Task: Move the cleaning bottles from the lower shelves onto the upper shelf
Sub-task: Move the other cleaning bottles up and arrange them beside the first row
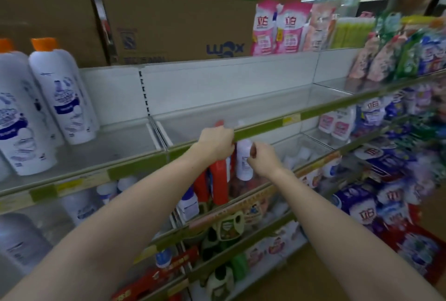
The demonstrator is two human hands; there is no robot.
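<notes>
Our left hand grips red bottle, our right hand curls round white bottle (both at green front rail of upper shelf). Orange-capped white bottles stand on upper shelf, far left.

The left hand covers the neck of the tall red plastic bottle, its fingers out of sight. The green shelf rail cuts across the slim white bottle. Packets at right smear into blur.
</notes>
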